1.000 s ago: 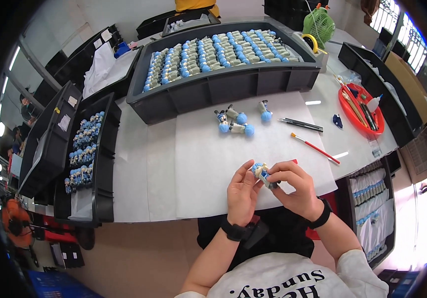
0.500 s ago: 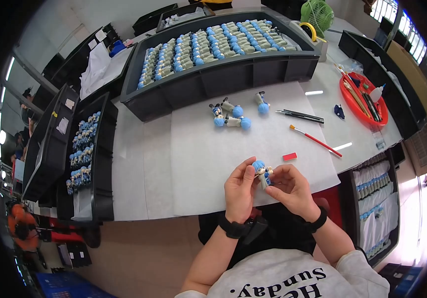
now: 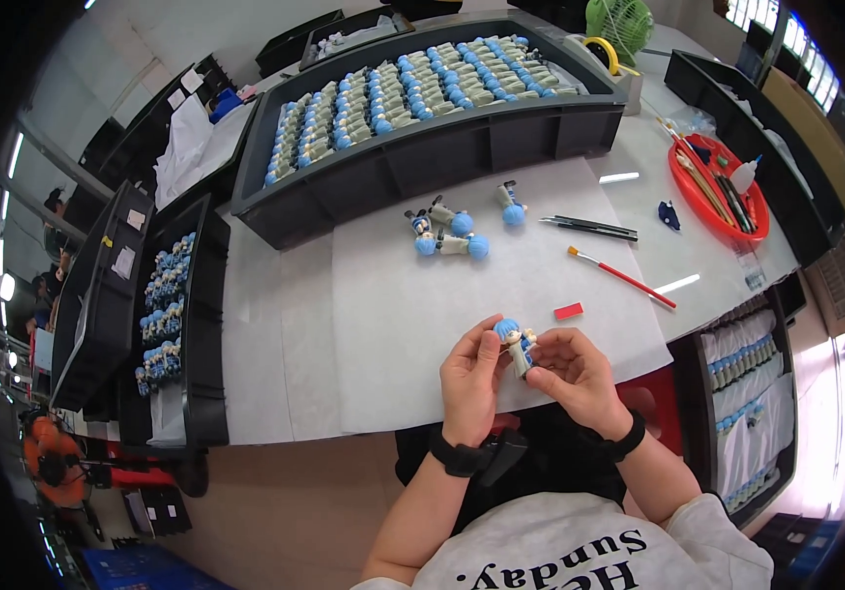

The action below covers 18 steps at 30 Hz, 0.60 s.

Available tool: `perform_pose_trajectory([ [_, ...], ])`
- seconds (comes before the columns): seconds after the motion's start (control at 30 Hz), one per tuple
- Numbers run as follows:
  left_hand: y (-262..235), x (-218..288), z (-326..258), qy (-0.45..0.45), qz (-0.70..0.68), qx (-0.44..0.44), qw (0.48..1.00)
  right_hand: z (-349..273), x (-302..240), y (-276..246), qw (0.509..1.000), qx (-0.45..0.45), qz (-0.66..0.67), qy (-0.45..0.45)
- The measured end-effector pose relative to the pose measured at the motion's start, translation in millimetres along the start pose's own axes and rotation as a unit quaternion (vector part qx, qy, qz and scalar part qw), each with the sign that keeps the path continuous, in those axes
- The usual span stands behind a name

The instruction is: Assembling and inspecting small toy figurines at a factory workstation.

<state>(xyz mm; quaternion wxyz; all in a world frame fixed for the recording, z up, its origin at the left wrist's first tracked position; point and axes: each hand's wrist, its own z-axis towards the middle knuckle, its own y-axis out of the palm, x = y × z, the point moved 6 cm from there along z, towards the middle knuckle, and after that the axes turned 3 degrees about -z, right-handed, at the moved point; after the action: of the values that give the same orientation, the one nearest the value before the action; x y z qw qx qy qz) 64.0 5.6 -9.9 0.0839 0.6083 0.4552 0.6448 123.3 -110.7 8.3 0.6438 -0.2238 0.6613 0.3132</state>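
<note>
Between my two hands, above the near edge of the white paper [image 3: 393, 344], is a small blue-haired figurine [image 3: 516, 344] in a pale outfit with blue parts. My left hand [image 3: 471, 383] pinches it from the left, at the head and upper body. My right hand [image 3: 578, 379] grips its lower right side with thumb and fingers. The figurine is roughly upright with its head away from me. A small red block [image 3: 569, 311] lies just beyond my right hand. Farther off, several more figurines [image 3: 452, 246] lie on the paper.
A large dark crate [image 3: 422, 157] full of figurines stands at the back. To the right lie a red-handled brush [image 3: 624, 278], black tweezers [image 3: 589, 228] and a red tray [image 3: 683, 182] of tools. Crates with figurines flank the table at left [image 3: 208, 324] and lower right [image 3: 791, 433].
My hands keep hold of the figurine, which has turned very slightly. The whole view has shifted a little; the other things on the table stay in place.
</note>
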Motion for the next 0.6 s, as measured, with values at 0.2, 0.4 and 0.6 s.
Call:
perform_pose_trajectory([
  [0.2,15.1,1.0,-0.6,0.017,0.086,-0.049,0.995,-2.7,-3.4,-9.1,1.000,0.010,-0.009,-0.009],
  [0.4,5.6,3.1,-0.8,0.013,0.051,-0.033,0.998,-2.7,-102.3,-37.3,0.886,0.001,-0.449,-0.114],
  [0.6,14.4,1.3,-0.6,-0.043,0.017,-0.045,0.998,51.3,-152.6,-97.2,0.812,0.069,-0.571,-0.099],
])
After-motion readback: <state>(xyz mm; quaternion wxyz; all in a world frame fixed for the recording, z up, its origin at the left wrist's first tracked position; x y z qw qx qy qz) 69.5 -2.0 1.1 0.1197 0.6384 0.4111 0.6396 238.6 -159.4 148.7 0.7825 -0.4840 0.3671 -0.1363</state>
